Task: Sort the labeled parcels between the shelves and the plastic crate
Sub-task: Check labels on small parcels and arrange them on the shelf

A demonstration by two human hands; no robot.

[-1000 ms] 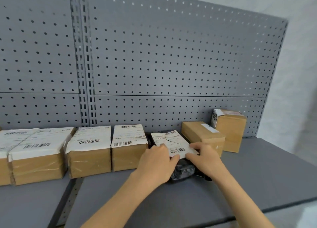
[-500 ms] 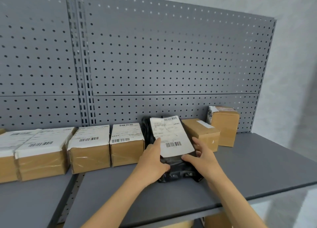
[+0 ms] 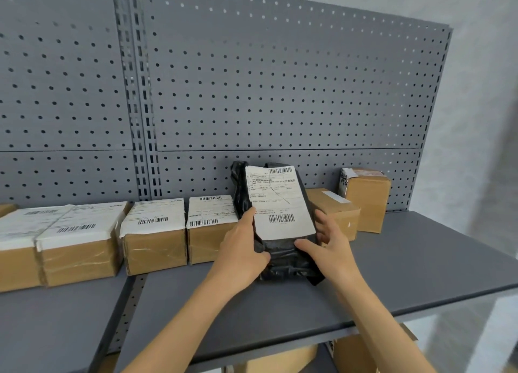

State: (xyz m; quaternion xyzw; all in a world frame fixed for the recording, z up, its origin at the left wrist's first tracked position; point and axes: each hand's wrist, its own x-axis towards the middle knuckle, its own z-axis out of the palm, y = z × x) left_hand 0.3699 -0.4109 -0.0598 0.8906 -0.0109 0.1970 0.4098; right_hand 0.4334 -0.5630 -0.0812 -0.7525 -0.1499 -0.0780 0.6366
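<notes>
A black plastic mailer bag (image 3: 283, 256) with a white barcode label (image 3: 280, 201) stands tilted up on the grey shelf (image 3: 406, 260), its label facing me. My left hand (image 3: 241, 249) grips its lower left edge. My right hand (image 3: 328, 246) holds its lower right side, thumb across the black plastic. Cardboard parcels with white labels sit in a row to the left (image 3: 157, 232) (image 3: 210, 227). The plastic crate is not in view.
Two more cardboard boxes (image 3: 336, 212) (image 3: 367, 198) stand right of the bag against the grey pegboard back (image 3: 280, 92). Larger labeled boxes (image 3: 70, 246) fill the left shelf. More cardboard (image 3: 280, 358) shows on the level below. The shelf's front edge is near my forearms.
The mailer bag lay flat on the shelf a second ago; both hands have tipped it upright so its label faces me.
</notes>
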